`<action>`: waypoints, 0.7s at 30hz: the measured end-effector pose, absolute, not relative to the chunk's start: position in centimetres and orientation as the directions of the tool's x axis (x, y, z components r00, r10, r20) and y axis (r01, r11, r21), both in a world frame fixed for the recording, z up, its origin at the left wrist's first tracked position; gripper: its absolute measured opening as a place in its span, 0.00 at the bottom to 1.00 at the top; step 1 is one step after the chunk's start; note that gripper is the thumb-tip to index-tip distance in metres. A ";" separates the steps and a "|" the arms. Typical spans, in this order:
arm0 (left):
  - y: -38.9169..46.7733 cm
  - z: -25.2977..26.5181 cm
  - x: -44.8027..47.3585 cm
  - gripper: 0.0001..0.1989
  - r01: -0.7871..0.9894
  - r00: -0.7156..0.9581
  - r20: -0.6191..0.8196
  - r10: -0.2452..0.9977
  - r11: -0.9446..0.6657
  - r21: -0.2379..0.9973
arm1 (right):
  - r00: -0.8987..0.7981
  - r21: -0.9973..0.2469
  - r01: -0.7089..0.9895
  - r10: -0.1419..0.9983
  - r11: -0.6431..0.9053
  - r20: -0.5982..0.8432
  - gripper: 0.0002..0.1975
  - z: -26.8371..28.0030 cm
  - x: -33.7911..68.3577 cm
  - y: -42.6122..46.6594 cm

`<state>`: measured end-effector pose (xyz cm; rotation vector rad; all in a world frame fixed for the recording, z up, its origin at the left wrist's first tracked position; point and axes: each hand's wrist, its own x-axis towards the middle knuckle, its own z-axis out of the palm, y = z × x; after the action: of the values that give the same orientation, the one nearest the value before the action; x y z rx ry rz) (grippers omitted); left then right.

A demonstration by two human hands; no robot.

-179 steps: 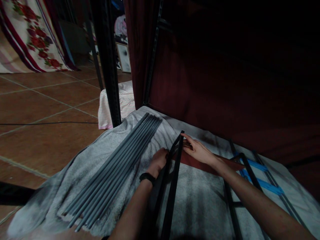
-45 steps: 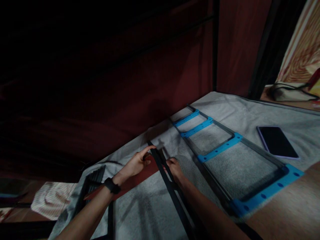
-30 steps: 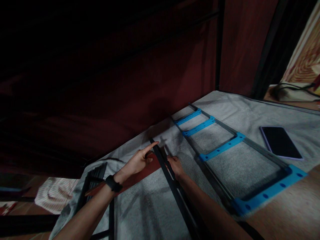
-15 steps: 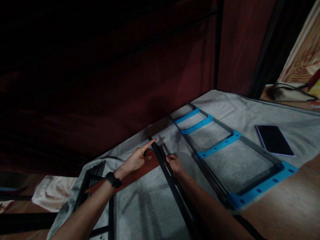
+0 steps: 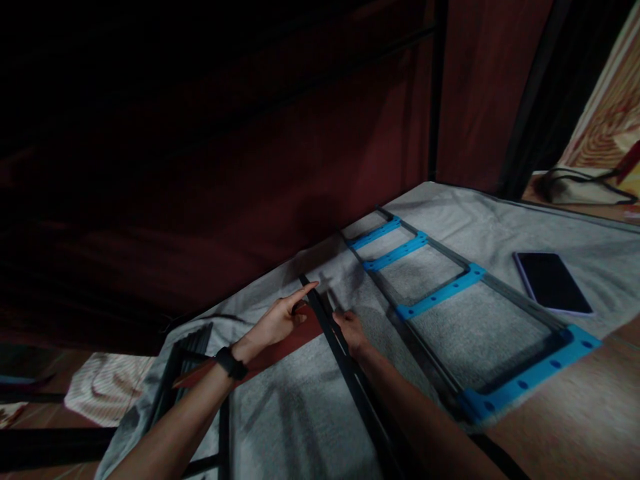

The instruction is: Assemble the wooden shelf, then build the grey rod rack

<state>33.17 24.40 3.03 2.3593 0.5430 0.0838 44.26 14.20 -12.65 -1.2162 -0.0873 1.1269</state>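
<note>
My left hand [image 5: 276, 321] reaches over a reddish-brown board [image 5: 285, 348]. Its index finger is stretched out with the tip on the far end of a long black bar [image 5: 343, 360]; the thumb stands apart from it, and I see no object held there. On the bar's other side, my right hand [image 5: 351, 331] is closed in a pinch beside it. A thin dark shape shows just beyond those fingertips, too dim to name. The bar's near end runs under my right forearm. The board meets the bar and passes beneath my left wrist, which wears a black band.
A ladder-like frame of dark rails and several blue crosspieces [image 5: 443, 292] lies to the right on a grey cloth [image 5: 300, 413]. Beyond it rests a phone [image 5: 554, 283]. Black frame parts [image 5: 224, 433] are at lower left. A dark red panel [image 5: 300, 153] rises behind.
The view has shifted slightly, so everything sits a little further right and lower. Both hands keep nearly the same pose at the black bar.
</note>
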 end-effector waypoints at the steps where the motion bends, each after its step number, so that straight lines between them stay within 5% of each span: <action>1: 24.3 3.1 33.3 0.39 0.364 0.907 -0.094 0.410 -0.654 0.663 | 0.493 -0.768 -0.635 0.718 -0.089 -0.491 0.09 -12.6 44.3 14.2; 21: 24.3 3.1 33.3 0.39 0.363 0.905 -0.096 0.415 -0.630 0.687 | 0.561 -0.853 -0.501 0.696 -0.145 -0.448 0.09 -13.3 44.1 14.4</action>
<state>33.27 24.28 3.08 2.3118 0.5525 0.0910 44.10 14.39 -13.33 -1.3631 -0.1846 1.0491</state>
